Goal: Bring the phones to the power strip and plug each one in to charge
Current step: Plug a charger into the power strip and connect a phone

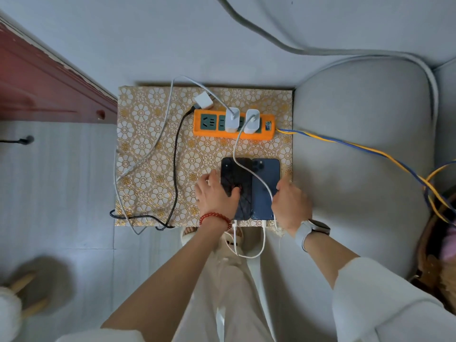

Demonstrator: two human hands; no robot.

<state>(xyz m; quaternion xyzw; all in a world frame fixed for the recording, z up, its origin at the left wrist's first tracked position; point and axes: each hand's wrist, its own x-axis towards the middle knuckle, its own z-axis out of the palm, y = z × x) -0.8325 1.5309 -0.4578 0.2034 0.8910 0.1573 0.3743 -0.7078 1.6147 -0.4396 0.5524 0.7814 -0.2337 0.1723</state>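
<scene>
Open bench [148,169] left of black cable [175,156]; blocked ahead by power strip [209,133], white cable [243,169] across phones [249,178].

Both arms outstretched, left hand [217,193] flat with fingers spread, right hand [291,203] curled.
</scene>
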